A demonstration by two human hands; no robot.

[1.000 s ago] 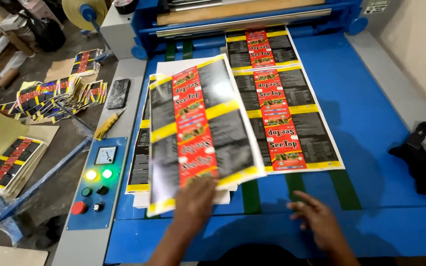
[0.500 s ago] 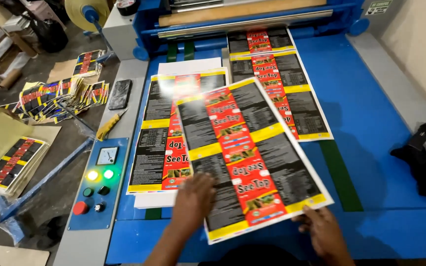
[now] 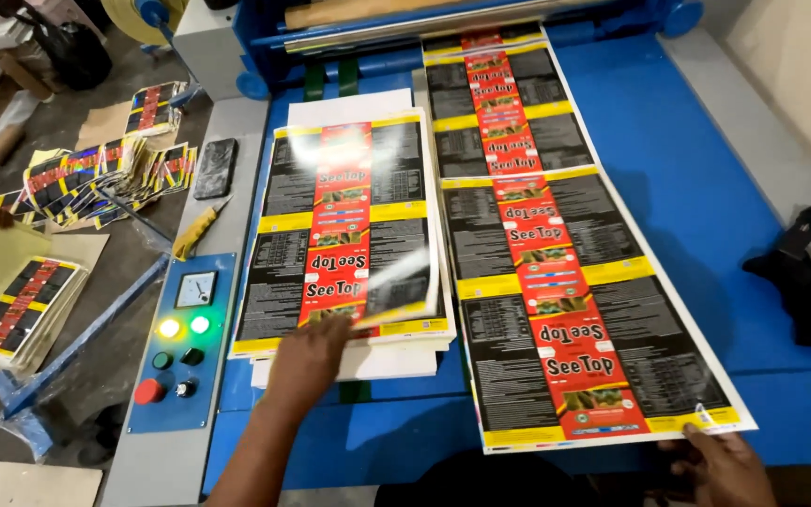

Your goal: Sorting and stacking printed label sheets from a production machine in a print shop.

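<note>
A printed sheet (image 3: 574, 310), black with a red middle strip and yellow bands, lies flat on the blue machine table (image 3: 706, 160), in line with another like sheet (image 3: 504, 103) running under the roller at the back. My right hand (image 3: 720, 462) touches its near right corner. My left hand (image 3: 310, 355) rests on the near edge of a stack of the same sheets (image 3: 344, 225) to the left, lifting the corner of the top sheet, which is blurred.
A control panel (image 3: 180, 338) with a gauge, two lit lamps and buttons sits left of the stack. A phone (image 3: 214, 168) and a yellow knife (image 3: 197, 230) lie on the grey ledge. A black cloth (image 3: 804, 277) is at right. Cut label piles (image 3: 96, 174) cover the floor left.
The sheet that my hands carried has swung right and now lies flat on the table in line with the far sheet. My left hand has returned to the stack.
</note>
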